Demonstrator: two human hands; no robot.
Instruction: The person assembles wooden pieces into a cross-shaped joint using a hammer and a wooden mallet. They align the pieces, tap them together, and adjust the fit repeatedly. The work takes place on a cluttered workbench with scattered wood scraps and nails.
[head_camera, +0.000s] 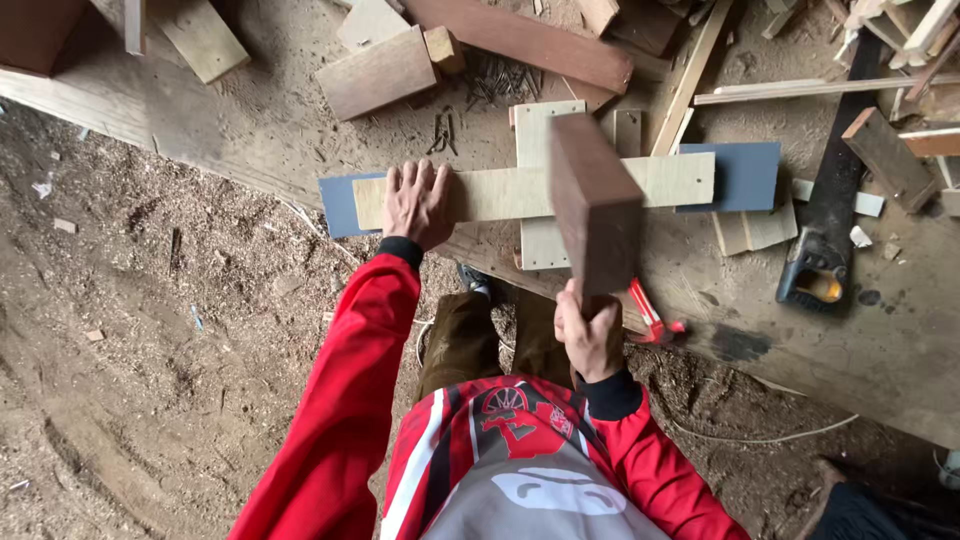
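Observation:
My left hand (418, 202) lies flat, fingers spread, on the left end of a pale wooden strip (500, 191) that runs across a grey-blue board (742, 175) on the dusty workbench (840, 340). The strip crosses a second pale plank (544, 135) that points away from me. My right hand (590, 335) is closed around the lower end of a dark brown wooden block (592, 200), held upright above the crossing of the two pale pieces. A red-handled tool (648, 312) lies on the bench just right of that hand.
A black hand saw (825, 235) lies on the bench at the right. Offcuts, planks (530, 42) and a pile of nails (498, 78) litter the far side. The sawdust-covered floor (150, 330) is at the left. Another person's dark sleeve (860, 510) shows at the bottom right.

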